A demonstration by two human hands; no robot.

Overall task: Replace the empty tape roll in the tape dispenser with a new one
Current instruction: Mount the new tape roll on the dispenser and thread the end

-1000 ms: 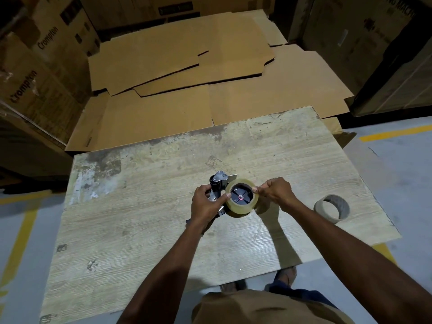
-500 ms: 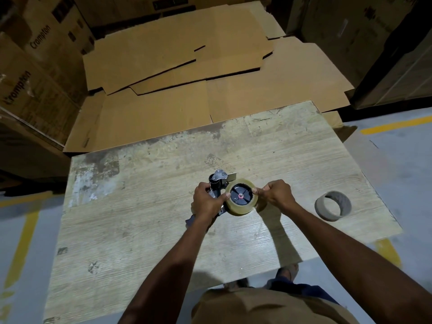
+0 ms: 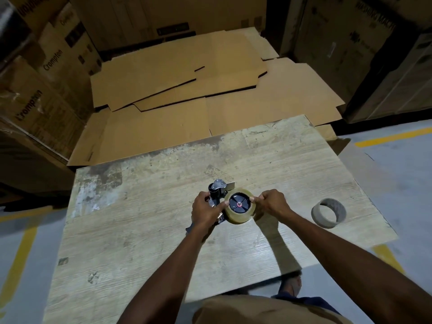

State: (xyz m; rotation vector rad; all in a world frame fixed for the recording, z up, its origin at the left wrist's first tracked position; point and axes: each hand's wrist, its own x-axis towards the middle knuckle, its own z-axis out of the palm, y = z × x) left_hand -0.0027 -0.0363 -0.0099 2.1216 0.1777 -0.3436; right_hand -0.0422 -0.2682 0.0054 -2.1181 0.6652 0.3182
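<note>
Centre of frame, over a worn wood table (image 3: 145, 230): our left hand (image 3: 205, 212) grips the tape dispenser (image 3: 216, 194), thumb on the new tape roll (image 3: 239, 206) seated on its black hub. Our right hand (image 3: 272, 203) pinches the roll's right edge. Empty tape core (image 3: 328, 212) lies on the table, right of frame, apart from hands. Flattened cardboard (image 3: 177, 90) fills upper centre.

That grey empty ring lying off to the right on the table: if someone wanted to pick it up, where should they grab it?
Probably by its wall, from above. The empty core lies flat on the table, hole facing up, apart from both hands and the dispenser. One finger inside the hole and a thumb outside would pinch the thin cardboard wall; the near right side is free to approach.
</note>
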